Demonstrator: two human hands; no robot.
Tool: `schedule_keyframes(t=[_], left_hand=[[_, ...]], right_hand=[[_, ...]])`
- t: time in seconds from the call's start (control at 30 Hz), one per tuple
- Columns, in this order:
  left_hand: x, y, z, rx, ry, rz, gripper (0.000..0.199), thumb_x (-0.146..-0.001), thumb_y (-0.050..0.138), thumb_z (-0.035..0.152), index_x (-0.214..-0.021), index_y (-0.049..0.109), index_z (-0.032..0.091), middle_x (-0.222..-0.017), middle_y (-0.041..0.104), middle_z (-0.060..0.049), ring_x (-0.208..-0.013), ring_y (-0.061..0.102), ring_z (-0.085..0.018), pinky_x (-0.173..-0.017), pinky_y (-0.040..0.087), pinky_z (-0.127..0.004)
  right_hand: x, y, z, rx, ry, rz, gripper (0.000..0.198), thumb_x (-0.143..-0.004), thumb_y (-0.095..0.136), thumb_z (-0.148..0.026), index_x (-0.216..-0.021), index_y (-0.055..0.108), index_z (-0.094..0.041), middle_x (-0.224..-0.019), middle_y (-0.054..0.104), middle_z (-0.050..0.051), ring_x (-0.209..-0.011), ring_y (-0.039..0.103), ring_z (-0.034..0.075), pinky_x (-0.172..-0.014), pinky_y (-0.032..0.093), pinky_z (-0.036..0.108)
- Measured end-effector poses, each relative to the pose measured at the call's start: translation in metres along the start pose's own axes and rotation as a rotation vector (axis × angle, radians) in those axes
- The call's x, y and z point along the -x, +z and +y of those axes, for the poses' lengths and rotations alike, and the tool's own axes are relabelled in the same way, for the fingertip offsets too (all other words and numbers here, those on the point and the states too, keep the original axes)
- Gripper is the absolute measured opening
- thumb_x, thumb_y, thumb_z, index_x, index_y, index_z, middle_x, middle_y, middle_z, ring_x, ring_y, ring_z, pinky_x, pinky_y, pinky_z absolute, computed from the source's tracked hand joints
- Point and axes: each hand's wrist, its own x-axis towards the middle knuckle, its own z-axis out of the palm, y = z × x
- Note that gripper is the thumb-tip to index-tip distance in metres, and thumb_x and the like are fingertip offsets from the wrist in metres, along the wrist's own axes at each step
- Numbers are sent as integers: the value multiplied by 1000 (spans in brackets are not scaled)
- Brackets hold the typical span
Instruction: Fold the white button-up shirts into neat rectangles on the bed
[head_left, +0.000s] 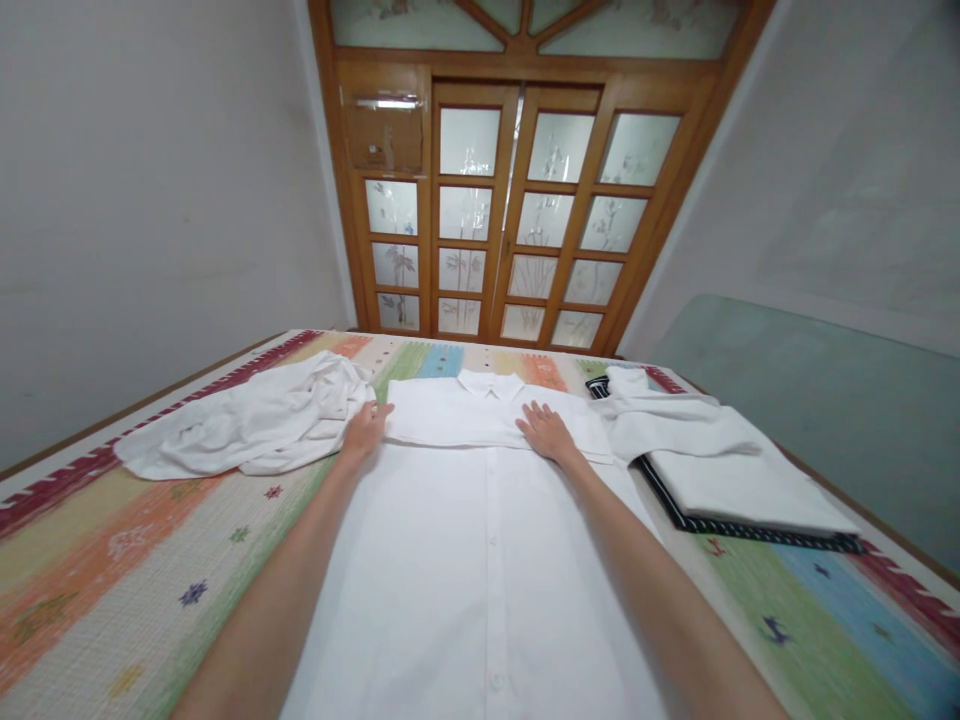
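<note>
Nearest the camera, a white button-front shirt lies flat, front side up, filling the lower centre of the frame; its placket runs up the middle and its collar sits at centre frame, toward the far edge of the surface. A sleeve or upper section is folded across the chest as a horizontal band just below the collar.

Both bare forearms extend from the bottom edge up to that band. The left hand rests at the band's left end, fingers loosely curled over the fabric edge, thumb side toward the shirt; whether it pinches the cloth cannot be told. The right hand lies palm down on the band, right of the placket, fingers spread and flat, gripping nothing.

The shirt rests on a woven mat striped in red, orange, green and blue with small motifs.

At left of centre, just beside the left hand, lies a crumpled white garment. At right, a stack of folded white garments sits on a dark dotted board, close to the shirt's right shoulder.

Upper centre: a wooden door with frosted glass panes, flanked by plain walls.
</note>
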Motion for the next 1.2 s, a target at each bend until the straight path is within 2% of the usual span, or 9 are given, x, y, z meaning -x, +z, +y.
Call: schedule_keyframes(t=[0.1, 0.17, 0.27, 0.43, 0.53, 0.67, 0.9, 1.03, 1.2], left_hand=[[-15, -5, 6, 64, -143, -5, 39, -77, 65, 44, -105, 62, 17, -93, 72, -10, -91, 67, -26, -75, 47, -32], [-24, -8, 10, 150, -198, -73, 36, -70, 73, 43, -93, 63, 16, -73, 68, -5, -72, 65, -22, -62, 45, -28], [-37, -11, 14, 267, -275, -213, 34, -63, 80, 42, -71, 60, 16, -52, 56, 2, -49, 52, -14, -47, 36, -24], [-46, -13, 19, 298, -314, -323, 38, -52, 90, 30, -55, 54, 16, -46, 52, 3, -45, 49, -12, -43, 34, -23], [-45, -12, 18, 388, -335, -330, 32, -53, 88, 20, -59, 57, 15, -51, 58, 2, -50, 56, -13, -46, 41, -22], [-46, -9, 14, 538, -402, -251, 26, -57, 82, 7, -72, 62, 13, -62, 66, -1, -58, 64, -15, -53, 51, -21], [-56, 1, 12, 565, -375, -198, 29, -62, 82, 14, -84, 64, 11, -71, 70, -7, -69, 69, -20, -65, 57, -28], [-64, 8, 15, 553, -341, -174, 33, -60, 81, 7, -89, 65, 13, -77, 71, -8, -76, 70, -21, -71, 58, -29], [-75, 18, 19, 487, -286, -99, 33, -61, 73, -1, -90, 64, 13, -73, 70, -5, -71, 70, -20, -68, 58, -29]], right_hand=[[-1, 0, 0, -19, 12, 0, 61, -101, 20, -48, -153, 27, -17, -161, 20, 11, -147, 19, 27, -116, 16, 43], [-1, 1, 0, -32, 14, 2, 61, -100, 21, -48, -153, 27, -17, -160, 20, 10, -147, 19, 27, -116, 16, 43], [0, 0, -1, -48, 15, 3, 62, -100, 21, -49, -153, 28, -17, -160, 20, 10, -147, 19, 27, -116, 16, 43], [1, -2, -1, -68, 19, 6, 62, -100, 21, -49, -153, 29, -17, -161, 21, 10, -147, 19, 27, -116, 16, 42], [2, -2, -1, -74, 20, 15, 61, -100, 21, -49, -152, 29, -18, -161, 21, 9, -147, 19, 28, -117, 15, 42], [2, -1, -1, -77, 13, 30, 60, -100, 22, -47, -152, 31, -18, -160, 23, 9, -146, 20, 28, -116, 16, 43], [2, 0, -1, -76, 6, 38, 61, -100, 22, -48, -152, 32, -18, -159, 24, 10, -146, 21, 28, -116, 17, 43], [2, 1, -1, -81, 13, 43, 61, -100, 22, -49, -152, 31, -19, -159, 25, 9, -146, 21, 28, -116, 17, 44], [2, 2, -1, -86, 5, 52, 60, -100, 25, -47, -151, 32, -17, -159, 26, 10, -146, 21, 29, -116, 16, 44]])
